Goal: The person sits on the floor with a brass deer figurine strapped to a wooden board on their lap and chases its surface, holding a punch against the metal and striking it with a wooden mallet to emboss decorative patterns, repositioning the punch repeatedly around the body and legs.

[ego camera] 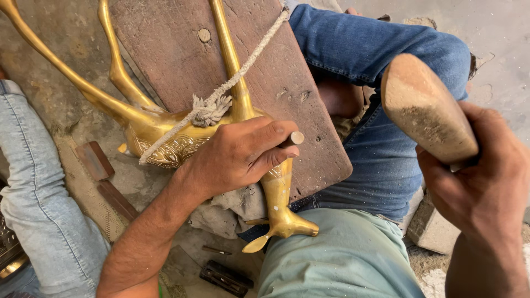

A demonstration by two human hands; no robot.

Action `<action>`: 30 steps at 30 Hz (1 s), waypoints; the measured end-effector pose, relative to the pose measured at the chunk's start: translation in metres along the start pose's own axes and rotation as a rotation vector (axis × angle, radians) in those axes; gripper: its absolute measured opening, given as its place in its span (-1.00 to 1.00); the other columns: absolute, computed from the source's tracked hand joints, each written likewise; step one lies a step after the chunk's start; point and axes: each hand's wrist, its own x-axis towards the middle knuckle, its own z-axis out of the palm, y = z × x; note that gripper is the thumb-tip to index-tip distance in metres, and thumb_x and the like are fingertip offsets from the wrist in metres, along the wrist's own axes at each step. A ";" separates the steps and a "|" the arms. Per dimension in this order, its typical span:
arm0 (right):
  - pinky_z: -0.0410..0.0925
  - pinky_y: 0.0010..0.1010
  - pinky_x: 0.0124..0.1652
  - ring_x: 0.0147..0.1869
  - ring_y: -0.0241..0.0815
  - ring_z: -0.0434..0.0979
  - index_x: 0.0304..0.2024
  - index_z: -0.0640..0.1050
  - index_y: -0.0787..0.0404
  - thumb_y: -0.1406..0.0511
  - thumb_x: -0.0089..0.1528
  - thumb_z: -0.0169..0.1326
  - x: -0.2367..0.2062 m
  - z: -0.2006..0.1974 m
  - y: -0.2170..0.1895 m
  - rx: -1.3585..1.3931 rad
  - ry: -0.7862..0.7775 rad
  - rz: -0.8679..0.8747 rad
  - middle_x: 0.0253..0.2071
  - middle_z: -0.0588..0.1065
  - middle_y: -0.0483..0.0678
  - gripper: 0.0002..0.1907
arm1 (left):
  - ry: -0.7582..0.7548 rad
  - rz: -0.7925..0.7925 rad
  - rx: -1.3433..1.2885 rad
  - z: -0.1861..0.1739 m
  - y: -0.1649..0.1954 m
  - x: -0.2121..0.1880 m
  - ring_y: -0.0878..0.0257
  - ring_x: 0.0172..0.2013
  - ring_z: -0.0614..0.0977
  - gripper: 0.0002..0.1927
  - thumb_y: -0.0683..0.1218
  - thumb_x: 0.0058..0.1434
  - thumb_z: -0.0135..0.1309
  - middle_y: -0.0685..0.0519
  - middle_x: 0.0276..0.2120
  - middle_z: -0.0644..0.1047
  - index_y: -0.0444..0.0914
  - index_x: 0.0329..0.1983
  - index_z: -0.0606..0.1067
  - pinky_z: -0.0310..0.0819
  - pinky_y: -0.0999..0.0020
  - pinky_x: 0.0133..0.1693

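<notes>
1. Clearly, the brass deer figure (pixel 165 138) is the centre of the work: it lies on its side on a wooden board (pixel 176 49) in the middle of the frame, its long legs pointing to the upper left and its head hanging over the board's lower edge near the person's lap.
2. A rope (pixel 243 69) with a thick knot crosses the body and one leg, I think to press the figure on the board so it cannot slide.
3. The left hand (pixel 237 157) is closed around a short metal punch (pixel 295 138), and its heel rests on the deer's neck, which probably keeps the tool steady.
4. The right hand (pixel 486 182), at the right edge, grips a wooden mallet (pixel 425 107) tightly; the mallet is raised, well apart from the punch.
5. Under the neck a grey cloth (pixel 232 207) lies like a cushion.
6. The board leans on the person's knee in blue jeans (pixel 381 49), so the work is near the body.
</notes>
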 end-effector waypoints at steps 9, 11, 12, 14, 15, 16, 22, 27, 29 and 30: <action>0.40 -0.10 -0.19 -0.25 0.07 0.58 -0.01 0.57 0.28 0.59 -0.05 0.28 0.024 -0.001 -0.047 -0.610 0.002 -0.396 -0.31 0.57 0.12 -0.47 | 0.010 0.035 0.032 -0.002 -0.001 0.000 0.14 -0.39 0.62 -0.72 -0.02 0.42 0.17 -0.01 -0.31 0.52 -0.17 0.11 0.43 0.51 0.22 -0.34; 0.41 -0.33 -0.18 -0.19 -0.06 0.57 0.02 0.49 0.21 0.50 0.12 0.23 0.024 0.000 -0.046 0.068 0.053 -0.151 -0.20 0.54 0.05 -0.58 | 0.002 -0.009 0.019 -0.001 0.001 -0.001 0.16 -0.41 0.62 -0.70 -0.02 0.41 0.18 0.03 -0.35 0.52 -0.18 0.11 0.42 0.50 0.23 -0.37; 0.41 -0.37 -0.15 -0.16 -0.07 0.57 0.03 0.48 0.21 0.49 0.17 0.21 0.023 -0.001 -0.045 0.145 0.052 -0.119 -0.17 0.53 0.05 -0.61 | -0.003 -0.031 0.013 -0.002 0.001 -0.001 0.16 -0.42 0.62 -0.70 -0.01 0.41 0.19 0.04 -0.37 0.52 -0.18 0.10 0.41 0.49 0.23 -0.39; 0.43 -0.37 -0.08 -0.09 -0.02 0.58 0.03 0.48 0.24 0.52 0.22 0.19 0.021 -0.004 -0.043 0.038 0.031 -0.149 -0.13 0.52 0.09 -0.65 | -0.017 -0.044 0.014 -0.002 0.002 0.000 0.14 -0.43 0.61 -0.68 -0.02 0.40 0.19 0.02 -0.39 0.51 -0.20 0.12 0.41 0.47 0.20 -0.40; 0.42 -0.32 -0.06 -0.07 0.02 0.58 0.03 0.50 0.26 0.55 0.19 0.19 0.020 -0.005 -0.042 -0.079 0.024 -0.200 -0.13 0.52 0.11 -0.63 | -0.022 -0.047 0.016 -0.003 0.002 0.000 0.12 -0.44 0.60 -0.67 -0.03 0.40 0.19 0.01 -0.39 0.50 -0.21 0.12 0.41 0.46 0.18 -0.40; 0.42 -0.26 -0.03 -0.06 0.06 0.58 0.03 0.52 0.28 0.58 0.16 0.19 0.020 -0.008 -0.042 -0.195 0.023 -0.252 -0.13 0.53 0.14 -0.61 | -0.007 -0.031 0.020 -0.003 0.002 0.001 0.09 -0.42 0.60 -0.67 -0.03 0.40 0.19 0.00 -0.38 0.50 -0.21 0.12 0.40 0.45 0.16 -0.39; 0.43 -0.36 -0.16 -0.17 -0.07 0.55 -0.10 0.57 0.14 0.47 -0.01 0.20 0.019 -0.005 -0.056 0.194 0.066 0.072 -0.24 0.54 -0.02 -0.60 | 0.013 0.004 -0.011 -0.005 0.002 0.000 0.06 -0.38 0.61 -0.72 -0.04 0.42 0.18 0.00 -0.34 0.51 -0.19 0.09 0.41 0.47 0.15 -0.34; 0.45 -0.37 -0.18 -0.19 -0.20 0.59 -0.06 0.54 0.24 0.49 0.11 0.19 0.018 -0.007 -0.053 0.045 0.016 -0.090 -0.19 0.55 -0.07 -0.67 | -0.005 -0.036 -0.046 -0.004 0.002 0.002 0.13 -0.43 0.63 -0.71 -0.04 0.39 0.17 0.02 -0.37 0.53 -0.23 0.07 0.44 0.48 0.20 -0.40; 0.45 -0.30 -0.20 -0.23 -0.14 0.60 -0.06 0.57 0.26 0.49 0.02 0.22 0.016 -0.012 -0.047 -0.355 -0.054 -0.224 -0.26 0.55 -0.03 -0.60 | -0.006 -0.005 -0.022 -0.004 0.002 0.003 0.12 -0.42 0.62 -0.74 -0.03 0.40 0.19 0.00 -0.37 0.51 -0.22 0.03 0.44 0.49 0.18 -0.36; 0.44 -0.30 -0.22 -0.25 -0.14 0.60 -0.05 0.56 0.27 0.48 0.02 0.22 0.016 -0.012 -0.044 -0.373 -0.069 -0.213 -0.28 0.55 -0.02 -0.58 | -0.003 0.008 -0.009 -0.004 0.001 0.003 0.11 -0.41 0.62 -0.76 -0.03 0.40 0.19 0.00 -0.37 0.51 -0.21 0.00 0.44 0.49 0.17 -0.35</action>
